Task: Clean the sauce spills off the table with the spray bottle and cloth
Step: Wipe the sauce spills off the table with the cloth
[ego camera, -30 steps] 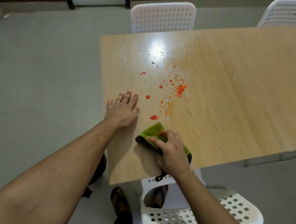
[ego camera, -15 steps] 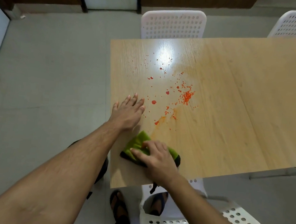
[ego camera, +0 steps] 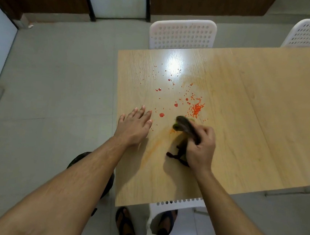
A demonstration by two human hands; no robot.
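table (ego camera: pixel 253 127): light wood top, glare patch near the far edge
sauce (ego camera: pixel 196 108): red-orange drops and specks scattered mid-table; densest cluster just beyond the cloth, larger drops to its left, fine specks out toward the glare
smear (ego camera: pixel 153 149): faint orange streak on the wood between the two hands, running toward the near-left
cloth (ego camera: pixel 185 128): green with a dark side, bunched and motion-blurred; front edge on the table at the near rim of the sauce, tail trailing back under the right hand
right hand (ego camera: pixel 201 148): fingers curled over the cloth, clutching it in a bunch against the table
left hand (ego camera: pixel 134 125): flat on the table near the left edge, fingers straight and spread, holding nothing; a red drop lies just beside its fingertips
spray bottle: not in view
chairs (ego camera: pixel 183 34): white perforated, one at the far side, one at the far right, one at the near edge below the right arm
step (judged): wiping under way; most drops remain, so task roughly early to mid
handling (judged): cloth is soft, light, limp; folds and bunches, so a broad palm-down hold over its middle spreads pressure better than a pinch at one corner; a wet soiled face may re-smear, so turning to a clean fold seems wise
risk (judged): dragging sauce into longer streaks, as the smear suggests
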